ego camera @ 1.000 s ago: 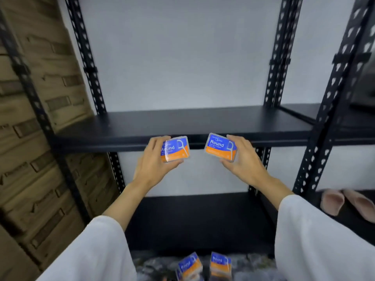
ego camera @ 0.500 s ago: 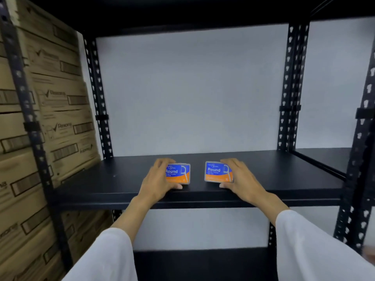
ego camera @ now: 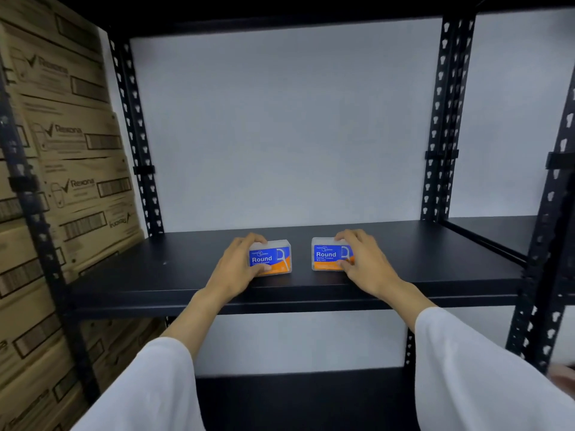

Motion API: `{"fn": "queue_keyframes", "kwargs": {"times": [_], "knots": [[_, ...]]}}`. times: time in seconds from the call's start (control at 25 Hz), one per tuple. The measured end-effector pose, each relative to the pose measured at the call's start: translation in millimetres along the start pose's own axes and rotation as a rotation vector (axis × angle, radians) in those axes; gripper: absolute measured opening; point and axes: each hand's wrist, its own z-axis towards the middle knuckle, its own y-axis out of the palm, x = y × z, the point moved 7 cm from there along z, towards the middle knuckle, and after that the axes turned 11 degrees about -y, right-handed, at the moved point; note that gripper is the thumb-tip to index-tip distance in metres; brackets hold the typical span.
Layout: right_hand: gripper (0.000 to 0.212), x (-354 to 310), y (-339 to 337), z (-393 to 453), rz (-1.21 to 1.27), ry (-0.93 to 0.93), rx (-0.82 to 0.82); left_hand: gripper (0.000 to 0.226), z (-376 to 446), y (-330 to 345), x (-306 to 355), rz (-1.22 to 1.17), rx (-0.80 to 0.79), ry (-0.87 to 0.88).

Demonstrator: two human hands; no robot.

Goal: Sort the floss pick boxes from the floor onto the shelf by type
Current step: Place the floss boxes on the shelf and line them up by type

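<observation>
Two clear floss pick boxes with blue and orange "Round" labels stand upright on the black shelf [ego camera: 155, 275], side by side with a small gap between them. My left hand [ego camera: 236, 269] grips the left floss box [ego camera: 275, 258] from its left side, thumb at the bottom and fingers over the top. My right hand [ego camera: 362, 262] holds the right floss box [ego camera: 326, 255] the same way from its right side. Both boxes rest on the shelf board near its front, labels facing me.
Stacked cardboard cartons [ego camera: 71, 157] fill the space left of the rack. Black perforated uprights [ego camera: 438, 119] frame the bay, with a second shelf unit [ego camera: 497, 231] adjoining on the right. A lower black shelf [ego camera: 295, 396] lies below.
Both hands lifted the two boxes from in front of the shelf edge up onto the shelf board and set them upright; the view tilted upward.
</observation>
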Motion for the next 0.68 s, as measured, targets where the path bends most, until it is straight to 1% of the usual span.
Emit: {"fn": "queue_keyframes", "kwargs": {"times": [0.12, 0.28, 0.48, 0.68], "knots": [[0.039, 30.4, -19.9, 2.7, -0.1, 0.082, 0.027, 0.041, 13.1, 17.4, 17.0, -0.024, -0.053, 0.031], [0.04, 92.6, -49.6, 2.2, -0.175, 0.202, 0.056, 0.039, 41.4, 71.1, 57.3, -0.047, -0.138, 0.103], [0.039, 156.6, -62.8, 19.0, -0.193, 0.208, 0.062, 0.04, 88.1, 147.3, 110.2, -0.012, -0.214, 0.174], [0.038, 200.1, -65.0, 35.7, -0.208, 0.205, 0.062, 0.041, 130.4, 191.7, 132.4, 0.023, -0.242, 0.179]]}}
